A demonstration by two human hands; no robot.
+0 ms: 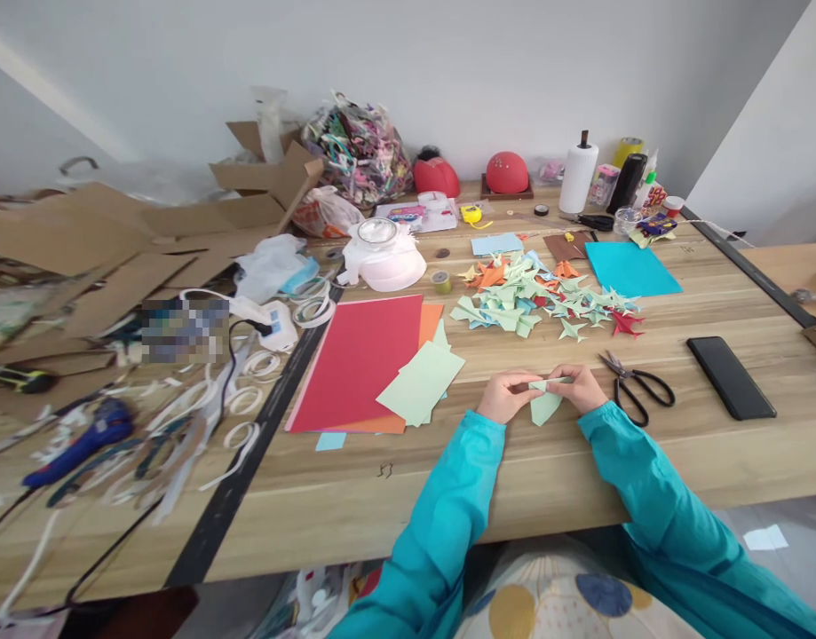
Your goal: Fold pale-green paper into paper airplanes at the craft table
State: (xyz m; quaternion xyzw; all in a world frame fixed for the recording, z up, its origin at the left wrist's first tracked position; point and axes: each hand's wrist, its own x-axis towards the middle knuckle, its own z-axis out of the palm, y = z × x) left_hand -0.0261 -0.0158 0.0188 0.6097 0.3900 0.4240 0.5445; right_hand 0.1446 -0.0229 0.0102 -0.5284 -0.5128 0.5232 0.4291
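Both my hands pinch a small pale green folded paper (544,404) just above the wooden table (581,461). My left hand (504,396) grips its left side, fingers closed. My right hand (581,387) grips its right side, fingers closed too. Both arms wear teal sleeves. Pale green square sheets (421,382) lie left of my hands, overlapping a red sheet (358,359) and an orange one. Beyond my hands lies a heap of folded paper figures (534,297) in green, orange and red.
Black scissors (637,383) and a black phone (731,376) lie right of my hands. A blue sheet (630,268), paper towel roll (578,176), bottles and red domes stand at the back. Cardboard (114,240), tape rolls (248,399) and a blue tool (81,444) clutter the left.
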